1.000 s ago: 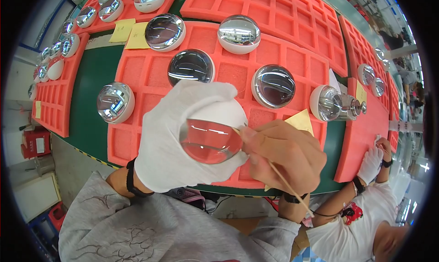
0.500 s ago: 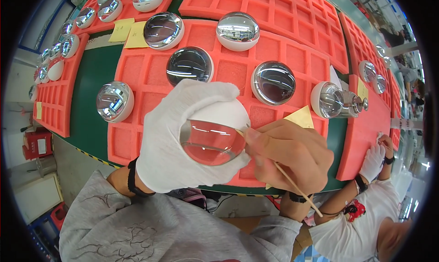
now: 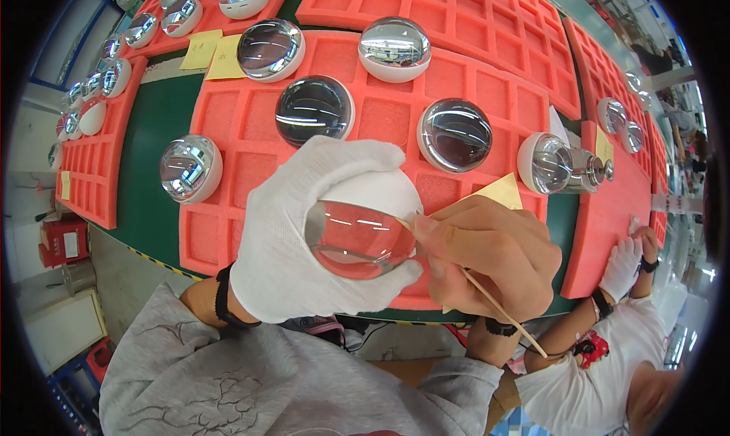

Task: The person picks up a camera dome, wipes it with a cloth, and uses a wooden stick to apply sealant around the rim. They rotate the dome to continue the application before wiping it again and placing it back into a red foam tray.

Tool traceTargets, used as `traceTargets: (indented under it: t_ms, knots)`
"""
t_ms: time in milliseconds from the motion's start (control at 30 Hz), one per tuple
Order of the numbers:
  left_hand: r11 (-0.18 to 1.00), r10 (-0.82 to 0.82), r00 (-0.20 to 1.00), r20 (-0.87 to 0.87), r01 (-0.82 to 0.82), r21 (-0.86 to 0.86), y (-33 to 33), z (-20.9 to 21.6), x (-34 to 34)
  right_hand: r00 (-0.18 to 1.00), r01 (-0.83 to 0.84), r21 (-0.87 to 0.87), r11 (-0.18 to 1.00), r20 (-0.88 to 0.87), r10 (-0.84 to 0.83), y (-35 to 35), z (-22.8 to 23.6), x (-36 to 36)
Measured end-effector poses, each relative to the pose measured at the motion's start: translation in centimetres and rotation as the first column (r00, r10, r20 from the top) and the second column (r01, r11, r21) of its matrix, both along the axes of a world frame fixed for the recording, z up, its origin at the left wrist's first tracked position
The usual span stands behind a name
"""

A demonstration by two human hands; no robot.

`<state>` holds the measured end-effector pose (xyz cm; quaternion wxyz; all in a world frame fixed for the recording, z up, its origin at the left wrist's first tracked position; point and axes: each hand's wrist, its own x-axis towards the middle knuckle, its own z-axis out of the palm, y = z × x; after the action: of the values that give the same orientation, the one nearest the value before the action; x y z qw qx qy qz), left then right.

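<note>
My left hand point(image 3: 274, 234), in a white glove, is wrapped round a thick glass lens point(image 3: 363, 237). The clear face of the lens is tilted up toward me, and its frosted white side shows at the far edge. Bare, my right hand point(image 3: 498, 257) pinches a thin wooden stick point(image 3: 502, 313). One end of the stick is at the right rim of the lens; the other slants down to the right. Whether its tip touches the glass is too small to tell. Beyond my hands, a dark-looking lens point(image 3: 315, 110) and another lens point(image 3: 455, 136) rest on the pink foam tray point(image 3: 220, 113).
Several more lenses sit in the foam trays at the left point(image 3: 114, 166). To the right, a small glass bottle point(image 3: 587, 170) with a metal top stands by a lens point(image 3: 544, 164). Yellow paper notes point(image 3: 228, 60) lie on the foam. A co-worker's gloved hand point(image 3: 622, 267) is at the far right.
Both my hands have shifted slightly to the right, with the lens and the stick still in them. The stick stays at the rim.
</note>
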<state>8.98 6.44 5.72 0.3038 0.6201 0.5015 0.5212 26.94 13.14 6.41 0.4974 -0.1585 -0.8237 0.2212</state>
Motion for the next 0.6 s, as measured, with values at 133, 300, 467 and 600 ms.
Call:
traceTargets:
  t_ms: [133, 300, 467, 600]
  knots:
    - [1.000, -0.009, 1.000, 0.018, 0.009, -0.008, -0.10, 0.05, 0.01, 1.000, -0.006, 0.006, 1.000, 0.003, 0.006, 0.10, -0.01, -0.16]
    - [0.995, -0.011, 0.990, 0.138, 0.025, -0.101, -0.31, -0.21, 0.09, 1.000, -0.005, 0.004, 1.000, -0.003, 0.005, 0.19, 0.15, -0.28]
    - [1.000, 0.001, 1.000, -0.003, -0.001, -0.002, 0.00, 0.19, 0.12, 1.000, -0.014, 0.008, 1.000, 0.024, 0.014, 0.14, 0.28, 0.07]
    - [0.996, 0.000, 0.992, 0.129, 0.011, -0.089, -0.29, -0.34, 0.20, 0.992, -0.040, -0.014, 0.999, 0.121, 0.041, -0.15, 0.61, 0.39]
